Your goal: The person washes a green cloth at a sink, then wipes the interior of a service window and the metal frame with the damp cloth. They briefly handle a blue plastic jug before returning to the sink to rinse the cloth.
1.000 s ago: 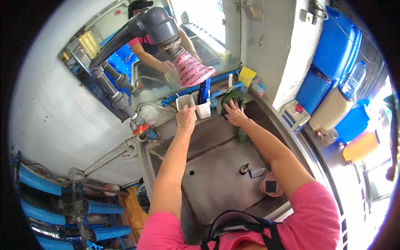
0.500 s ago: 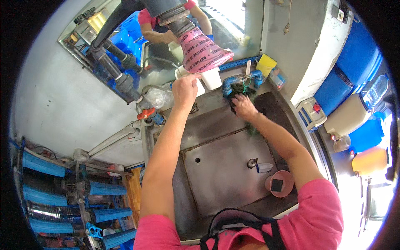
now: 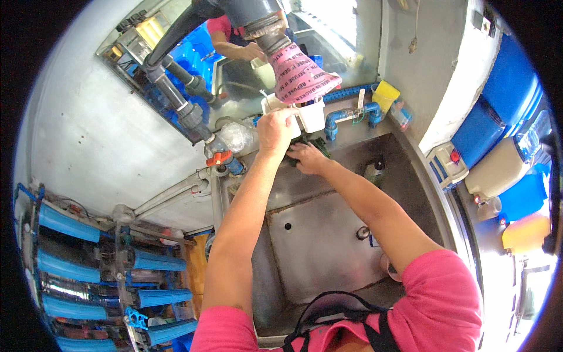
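My left hand [image 3: 277, 132] is closed at the rim of a white plastic container [image 3: 270, 104] on the back ledge of the sink. A second white container [image 3: 312, 117] stands to its right, below a pipe outlet wrapped in pink printed tape [image 3: 299, 76]. At the sink's back wall, my right hand [image 3: 309, 159] grips a dark green cloth-like piece [image 3: 319, 145], bunched under and beyond the fingers. Its exact kind cannot be made out, and part of it is hidden by the hand. The right hand is just below the white containers.
The metal sink [image 3: 328, 246] holds a bottle [image 3: 374, 171] and a pink cup [image 3: 387, 267], partly behind my right arm. Blue pipework [image 3: 352, 114] and a yellow sponge [image 3: 386, 94] line the back ledge. An orange-handled valve [image 3: 219, 158] stands at left, blue barrels [image 3: 510, 76] at right.
My right hand has moved left from beneath the blue pipe toward the white containers, bringing the dark green cloth-like piece along. The left hand stays at the container. The bottle has come into sight.
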Demonstrator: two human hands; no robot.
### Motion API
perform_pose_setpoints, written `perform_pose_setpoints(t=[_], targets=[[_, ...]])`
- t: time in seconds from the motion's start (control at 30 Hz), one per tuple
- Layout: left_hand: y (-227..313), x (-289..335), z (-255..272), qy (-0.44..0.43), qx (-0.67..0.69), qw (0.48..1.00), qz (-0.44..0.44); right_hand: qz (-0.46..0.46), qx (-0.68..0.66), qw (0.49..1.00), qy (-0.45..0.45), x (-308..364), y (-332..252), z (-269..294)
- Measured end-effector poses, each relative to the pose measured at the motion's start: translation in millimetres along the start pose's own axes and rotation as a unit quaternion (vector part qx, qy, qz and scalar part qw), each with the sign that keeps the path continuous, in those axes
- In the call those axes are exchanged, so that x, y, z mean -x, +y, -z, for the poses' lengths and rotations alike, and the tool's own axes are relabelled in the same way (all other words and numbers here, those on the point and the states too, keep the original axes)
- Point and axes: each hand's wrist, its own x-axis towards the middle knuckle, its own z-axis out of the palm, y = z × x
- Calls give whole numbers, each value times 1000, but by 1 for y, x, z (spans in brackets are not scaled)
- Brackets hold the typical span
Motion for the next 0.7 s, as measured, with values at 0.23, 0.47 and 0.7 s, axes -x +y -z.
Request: perform_pose_setpoints(t=[0.23, 0.47, 0.7], targets=[[8, -13, 19, 9, 1, 1000, 7, -126, -54, 986, 97, 25, 36, 7], [14, -11, 19, 14, 1, 1000, -1, -50, -32, 998, -33, -40, 5, 12], [11, 4, -6, -14, -10, 1000, 24, -193, 40, 978, 74, 21, 8, 8]])
